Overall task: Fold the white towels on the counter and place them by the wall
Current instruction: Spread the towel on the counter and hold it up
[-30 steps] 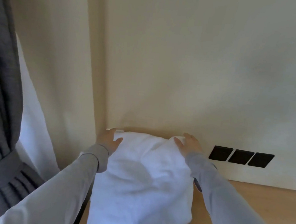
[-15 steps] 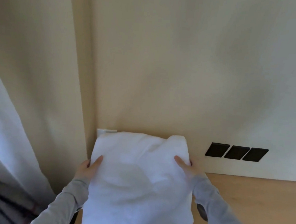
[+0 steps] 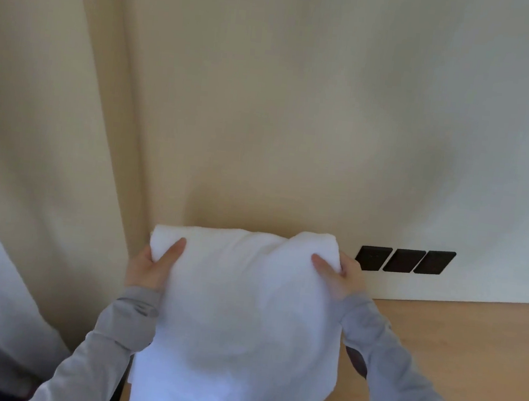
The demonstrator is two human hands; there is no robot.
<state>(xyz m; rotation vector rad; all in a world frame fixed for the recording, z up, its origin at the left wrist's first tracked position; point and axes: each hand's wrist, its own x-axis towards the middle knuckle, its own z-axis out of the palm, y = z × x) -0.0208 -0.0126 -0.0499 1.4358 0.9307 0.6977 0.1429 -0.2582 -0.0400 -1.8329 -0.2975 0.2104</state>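
1. Grips the far left end of the white towel [image 3: 245, 312] with the left hand [image 3: 148, 266], thumb on top of the cloth, the other fingers hidden under it.
2. Grips the far right end in the same manner with the right hand [image 3: 339, 280], thumb above and fingers curled round the thick edge. Grey sleeves [image 3: 110, 347] on both arms.
3. Holds the towel spread between the two hands, with its far edge doubled over and bulky, just in front of the wall [image 3: 297, 122] and over the back left corner of the counter [image 3: 469, 352], and with the near part falling toward the camera and out of the bottom of the view.
4. Cannot tell whether the lower part lies on the counter or hangs free.
5. Seems to be the middle of the folding: probably doubled at least once, but not yet a compact packet and not yet put down by the wall.
6. Shows no finished pile along the back edge of the counter and no second towel, so impossible to say how many remain.
7. No basket, box or tray anywhere in view, and therefore no contents to report.
8. Further out: three black square plates [image 3: 405, 260] low on the wall, just to the right of the right hand and above the back edge of the counter; a pale curtain [image 3: 4, 271] beyond the left edge.
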